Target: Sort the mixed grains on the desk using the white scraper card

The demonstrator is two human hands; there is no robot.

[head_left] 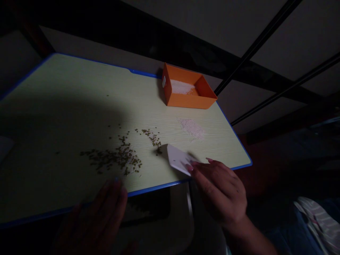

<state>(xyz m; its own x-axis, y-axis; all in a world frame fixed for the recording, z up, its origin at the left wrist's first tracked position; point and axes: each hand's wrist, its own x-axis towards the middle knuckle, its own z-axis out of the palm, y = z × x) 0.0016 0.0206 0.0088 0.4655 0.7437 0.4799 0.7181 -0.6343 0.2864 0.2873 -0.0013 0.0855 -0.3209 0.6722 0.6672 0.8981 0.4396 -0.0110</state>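
My right hand (219,187) pinches a small white card (177,159) and holds its edge on the pale wooden tabletop (66,92), next to a small cluster of dark green grains (153,138). A larger scatter of the same grains (117,159) lies further left. A little heap of white grains (191,128) sits beyond the card. My left hand (103,212) rests at the table's near blue edge, in shadow, fingers stretched out flat and holding nothing.
An orange open box (186,101) with white grains inside stands at the table's far right corner. Dark metal bars (265,35) run behind the table. Striped fabric (318,219) lies at the lower right. The room is dim.
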